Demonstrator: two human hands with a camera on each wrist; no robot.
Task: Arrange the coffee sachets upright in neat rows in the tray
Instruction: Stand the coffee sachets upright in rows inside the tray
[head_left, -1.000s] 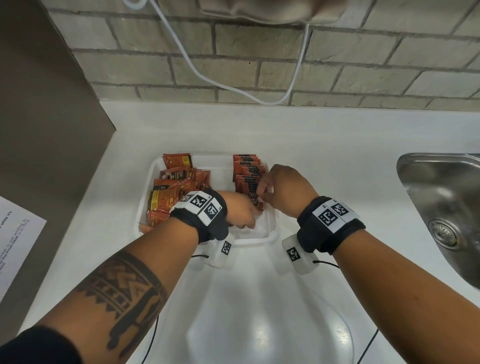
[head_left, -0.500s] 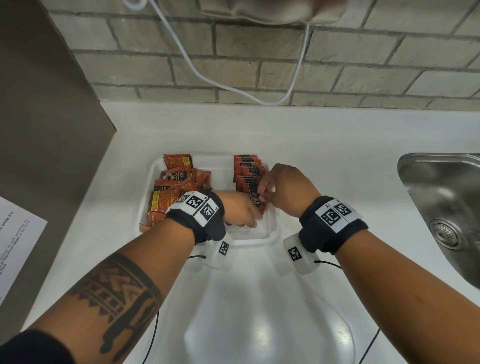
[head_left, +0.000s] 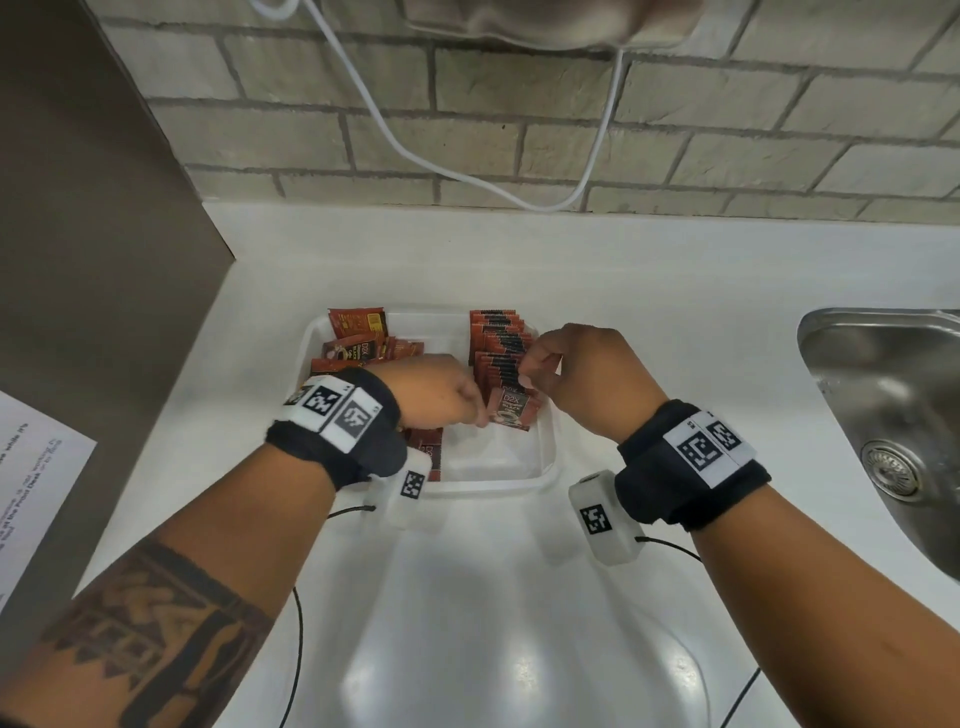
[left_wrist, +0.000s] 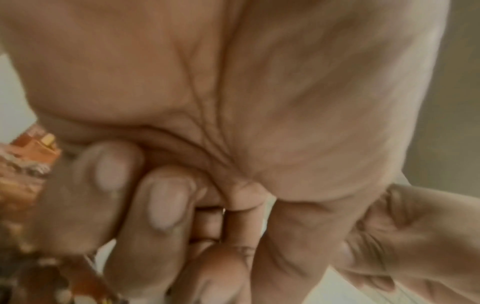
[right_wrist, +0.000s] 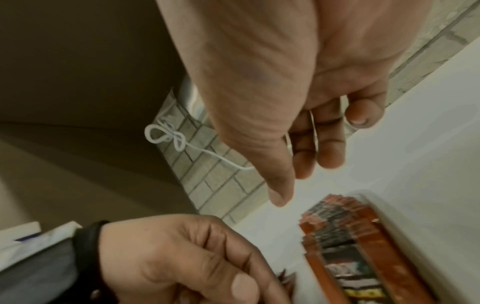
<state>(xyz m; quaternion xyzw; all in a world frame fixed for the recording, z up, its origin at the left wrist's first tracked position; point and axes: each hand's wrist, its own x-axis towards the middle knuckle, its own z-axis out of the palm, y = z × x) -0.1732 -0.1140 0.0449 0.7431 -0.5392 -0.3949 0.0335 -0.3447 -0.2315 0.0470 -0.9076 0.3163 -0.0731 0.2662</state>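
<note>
The coffee sachets are small flat packets, red-orange with a black band and pale lettering. They sit in a clear shallow plastic tray (head_left: 548, 470) on the white desk (head_left: 649, 322), in two groups. Along the tray's right side a row of sachets (head_left: 500, 345) stands on edge, packed face to face; their exact number cannot be read, though it is well over ten. The nearest one, the front sachet (head_left: 510, 410), leans toward the camera and shows its printed face. On the tray's left side a loose pile of sachets (head_left: 358, 343) lies at mixed angles, partly hidden by the left wrist, so no count is possible.

Two hands work over the tray. The left hand (head_left: 434, 392) has its fingers curled, and its fingertips meet the lower left corner of the front sachet; whether it actually pinches the packet cannot be told. The right hand (head_left: 582, 371) hovers above the row with its fingers bent and loose, holding nothing that can be seen.

One steel sink (head_left: 893, 415) is set into the desk on the right, and one white cable (head_left: 519, 200) hangs along the brick wall behind.
</note>
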